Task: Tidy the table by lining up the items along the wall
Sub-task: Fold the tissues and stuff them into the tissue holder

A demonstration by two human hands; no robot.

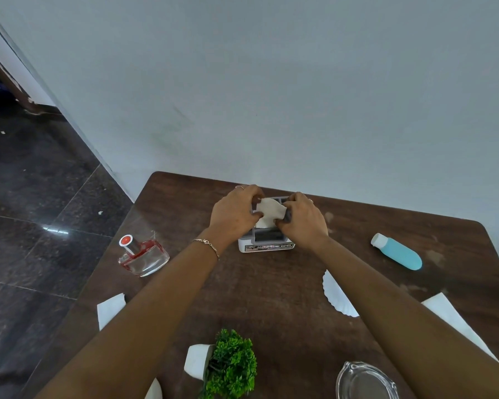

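Head view shows left hand (233, 215) and right hand (303, 219), fingers (286, 199) pinching a tissue (269, 211) atop the box (267, 238) near the wall (271, 96) on the tabletop (271, 298), seemingly tucking it in.

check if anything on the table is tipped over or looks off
Two things lie on their sides: the blue bottle near the right edge, and the small potted plant at the near edge, its white pot tipped over. The perfume bottle at the left edge sits askew. None of them is lined up along the wall.
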